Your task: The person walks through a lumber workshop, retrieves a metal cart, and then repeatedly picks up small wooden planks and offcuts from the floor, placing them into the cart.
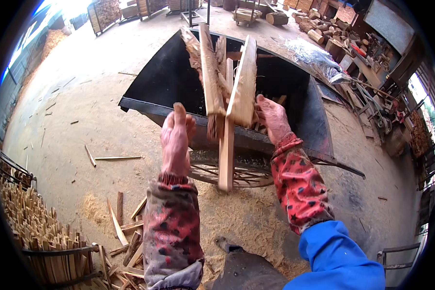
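Several split wood sticks stand in a loose bundle between my hands, slanting over the near edge of a black metal cart. One stick hangs lower, in front of the cart's rim. To the left of the bundle, my left hand is raised with its fingers stretched out, apart from the wood. My right hand is close by the right side of the bundle, thumb and fingers apart; whether its fingertips touch the wood is hard to tell. A spoked wheel shows below the cart.
At lower left a metal rack is packed with upright sticks, with loose split pieces on the floor beside it. Plastic sheeting and a log pile are at far right. Loaded crates stand at the back.
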The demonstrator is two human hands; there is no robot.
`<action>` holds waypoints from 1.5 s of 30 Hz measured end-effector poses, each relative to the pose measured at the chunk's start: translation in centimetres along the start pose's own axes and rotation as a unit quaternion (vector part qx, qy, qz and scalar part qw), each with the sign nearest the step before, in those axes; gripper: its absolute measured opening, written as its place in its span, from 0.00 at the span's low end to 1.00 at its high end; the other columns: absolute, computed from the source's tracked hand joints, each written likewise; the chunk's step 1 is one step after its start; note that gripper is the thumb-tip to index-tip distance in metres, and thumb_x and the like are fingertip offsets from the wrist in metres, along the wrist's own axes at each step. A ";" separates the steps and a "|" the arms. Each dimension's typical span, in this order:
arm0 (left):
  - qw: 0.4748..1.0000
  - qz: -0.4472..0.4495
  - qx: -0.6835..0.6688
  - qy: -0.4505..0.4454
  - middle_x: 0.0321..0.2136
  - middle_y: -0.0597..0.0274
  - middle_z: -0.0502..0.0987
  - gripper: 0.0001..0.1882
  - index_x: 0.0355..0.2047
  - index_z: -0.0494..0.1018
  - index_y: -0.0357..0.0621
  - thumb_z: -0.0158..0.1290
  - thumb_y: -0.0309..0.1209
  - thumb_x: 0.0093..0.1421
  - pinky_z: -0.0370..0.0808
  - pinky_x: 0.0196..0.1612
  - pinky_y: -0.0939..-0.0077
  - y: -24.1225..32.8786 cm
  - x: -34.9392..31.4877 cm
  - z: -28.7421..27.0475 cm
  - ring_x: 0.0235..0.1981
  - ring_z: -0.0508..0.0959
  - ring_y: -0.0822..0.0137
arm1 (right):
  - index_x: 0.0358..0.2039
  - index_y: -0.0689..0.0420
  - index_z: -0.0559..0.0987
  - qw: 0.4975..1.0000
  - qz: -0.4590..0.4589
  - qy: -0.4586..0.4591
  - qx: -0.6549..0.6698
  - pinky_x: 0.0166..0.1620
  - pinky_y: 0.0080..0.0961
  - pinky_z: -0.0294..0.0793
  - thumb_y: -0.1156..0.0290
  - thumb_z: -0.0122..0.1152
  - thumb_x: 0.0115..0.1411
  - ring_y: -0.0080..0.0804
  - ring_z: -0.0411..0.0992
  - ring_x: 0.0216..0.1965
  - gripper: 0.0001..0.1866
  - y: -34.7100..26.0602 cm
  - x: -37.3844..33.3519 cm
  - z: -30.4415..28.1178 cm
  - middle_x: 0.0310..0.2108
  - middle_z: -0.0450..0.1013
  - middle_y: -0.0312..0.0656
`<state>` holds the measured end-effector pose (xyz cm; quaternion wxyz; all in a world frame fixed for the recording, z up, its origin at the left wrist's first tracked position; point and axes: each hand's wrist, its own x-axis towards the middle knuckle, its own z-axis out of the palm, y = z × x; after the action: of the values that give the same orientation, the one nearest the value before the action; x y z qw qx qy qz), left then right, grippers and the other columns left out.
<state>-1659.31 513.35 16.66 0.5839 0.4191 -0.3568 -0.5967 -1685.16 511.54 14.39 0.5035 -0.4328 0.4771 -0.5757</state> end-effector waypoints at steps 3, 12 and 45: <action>0.996 -0.046 0.066 0.041 0.37 0.58 0.74 0.21 0.42 0.69 0.37 0.48 0.46 0.64 0.75 0.42 0.73 -6.1 -4.8 -5.8 0.38 0.75 0.67 | 0.52 0.68 0.68 0.987 -0.001 0.113 -0.115 0.29 0.18 0.70 0.53 0.57 0.60 0.21 0.71 0.26 0.31 7.3 -1.5 -5.1 0.27 0.74 0.40; 0.815 -0.432 0.067 0.380 0.25 0.58 0.76 0.15 0.34 0.70 0.34 0.55 0.36 0.59 0.77 0.26 0.76 -25.3 -49.8 -33.9 0.23 0.78 0.66 | 0.47 0.68 0.73 0.820 0.391 -0.102 -0.405 0.30 0.23 0.73 0.63 0.62 0.55 0.25 0.74 0.25 0.24 30.3 -36.5 -7.1 0.26 0.76 0.42; 0.711 -0.345 -0.064 0.609 0.26 0.61 0.76 0.15 0.38 0.69 0.34 0.59 0.31 0.55 0.73 0.26 0.82 -44.0 -75.7 -56.4 0.23 0.75 0.74 | 0.45 0.66 0.76 0.531 0.261 -0.580 -0.560 0.45 0.30 0.73 0.52 0.65 0.50 0.39 0.76 0.40 0.31 59.4 -50.2 23.2 0.37 0.77 0.51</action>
<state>-1627.63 595.09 -39.53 0.4539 0.7473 0.2845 -0.3931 -1646.63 556.55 -41.13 0.4522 -0.7213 0.3965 0.3435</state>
